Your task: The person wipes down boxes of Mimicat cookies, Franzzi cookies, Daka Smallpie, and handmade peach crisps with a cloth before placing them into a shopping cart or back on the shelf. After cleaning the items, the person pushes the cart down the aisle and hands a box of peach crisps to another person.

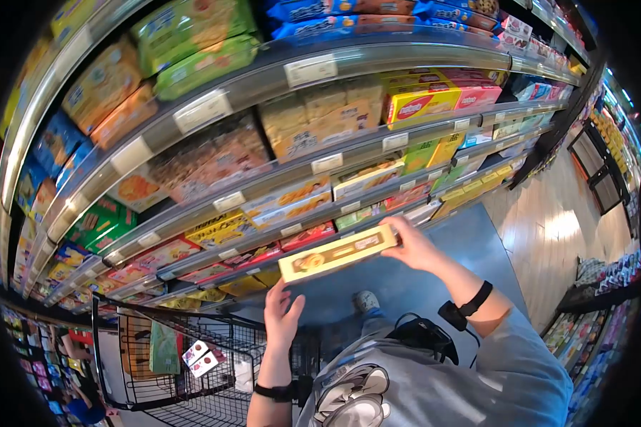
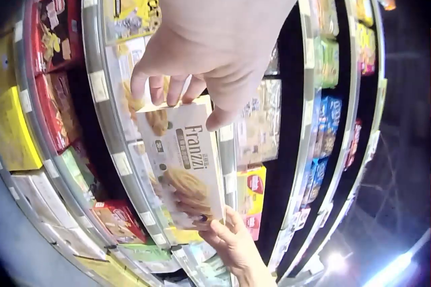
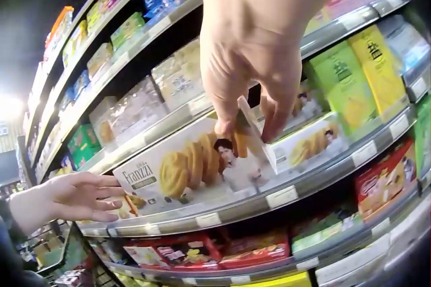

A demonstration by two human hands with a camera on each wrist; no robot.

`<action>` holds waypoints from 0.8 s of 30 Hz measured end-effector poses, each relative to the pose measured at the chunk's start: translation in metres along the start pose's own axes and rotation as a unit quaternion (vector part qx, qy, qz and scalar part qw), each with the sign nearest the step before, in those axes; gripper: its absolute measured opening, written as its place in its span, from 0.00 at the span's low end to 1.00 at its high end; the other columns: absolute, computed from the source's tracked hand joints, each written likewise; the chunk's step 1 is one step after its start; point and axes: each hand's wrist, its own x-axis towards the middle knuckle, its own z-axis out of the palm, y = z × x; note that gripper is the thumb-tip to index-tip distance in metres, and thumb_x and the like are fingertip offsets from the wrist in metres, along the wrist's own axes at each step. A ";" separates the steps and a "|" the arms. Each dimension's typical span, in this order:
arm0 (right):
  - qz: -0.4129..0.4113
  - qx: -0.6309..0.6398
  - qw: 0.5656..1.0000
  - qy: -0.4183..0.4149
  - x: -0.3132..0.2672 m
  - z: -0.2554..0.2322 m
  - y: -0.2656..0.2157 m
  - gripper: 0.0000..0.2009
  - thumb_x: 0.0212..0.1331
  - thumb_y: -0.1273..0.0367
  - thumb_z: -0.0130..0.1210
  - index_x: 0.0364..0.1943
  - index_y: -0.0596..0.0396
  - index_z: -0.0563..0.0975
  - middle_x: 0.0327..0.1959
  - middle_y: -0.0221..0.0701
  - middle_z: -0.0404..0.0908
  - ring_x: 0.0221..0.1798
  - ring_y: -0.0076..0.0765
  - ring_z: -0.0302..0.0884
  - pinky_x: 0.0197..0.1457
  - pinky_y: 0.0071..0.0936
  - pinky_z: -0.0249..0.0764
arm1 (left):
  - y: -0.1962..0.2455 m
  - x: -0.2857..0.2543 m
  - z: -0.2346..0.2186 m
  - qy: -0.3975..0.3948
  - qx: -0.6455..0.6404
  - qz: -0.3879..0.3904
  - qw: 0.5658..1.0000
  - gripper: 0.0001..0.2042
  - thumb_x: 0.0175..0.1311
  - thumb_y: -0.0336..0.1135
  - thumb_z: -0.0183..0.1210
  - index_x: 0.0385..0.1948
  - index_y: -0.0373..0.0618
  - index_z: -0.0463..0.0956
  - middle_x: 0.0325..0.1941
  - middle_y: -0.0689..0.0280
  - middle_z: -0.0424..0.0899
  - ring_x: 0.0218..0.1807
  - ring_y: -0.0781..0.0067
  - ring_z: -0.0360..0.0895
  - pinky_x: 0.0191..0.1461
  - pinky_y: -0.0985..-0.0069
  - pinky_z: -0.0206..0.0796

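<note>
A long cream box [image 1: 338,252] with cookie pictures is held in front of the shelves; its face in the left wrist view reads Franzzi [image 2: 182,159]. The right hand [image 1: 412,245] pinches one end of the box between thumb and fingers, also seen in the right wrist view [image 3: 252,65]. At the other end is the left hand [image 1: 283,313], fingers extended and thumb apart, just under the box's end in the head view. The left wrist view shows this hand [image 2: 209,51] with its fingertips at the box's edge.
Shelves [image 1: 313,67] of packaged snacks fill the front. A black wire cart [image 1: 185,356] holding a green package [image 1: 165,347] and a white box [image 1: 203,358] stands at the lower left. Wood floor [image 1: 548,235] and more racks lie to the right.
</note>
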 end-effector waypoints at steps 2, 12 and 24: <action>-0.001 0.012 0.997 0.078 0.009 -0.034 0.026 0.30 0.47 0.78 0.63 0.57 0.50 0.65 0.54 0.42 0.65 0.55 0.49 0.70 0.54 0.35 0.72 | 0.001 0.032 0.044 -0.059 -0.017 -0.001 0.998 0.28 0.57 0.26 0.60 0.62 0.41 0.64 0.52 0.59 0.73 0.54 0.71 0.70 0.57 0.74 0.65; -0.014 0.002 0.980 0.196 0.079 -0.094 0.123 0.30 0.50 0.80 0.59 0.59 0.48 0.65 0.51 0.42 0.69 0.52 0.52 0.71 0.52 0.39 0.71 | 0.031 0.130 0.175 -0.118 -0.067 0.053 0.989 0.35 0.60 0.26 0.57 0.70 0.49 0.50 0.59 0.67 0.71 0.50 0.76 0.69 0.57 0.77 0.63; -0.045 0.019 0.975 0.216 0.122 -0.085 0.158 0.26 0.53 0.78 0.59 0.57 0.55 0.64 0.49 0.43 0.70 0.49 0.50 0.72 0.50 0.37 0.70 | 0.040 0.161 0.190 -0.084 -0.115 0.001 0.990 0.36 0.62 0.24 0.56 0.70 0.50 0.46 0.66 0.62 0.63 0.50 0.75 0.69 0.57 0.75 0.65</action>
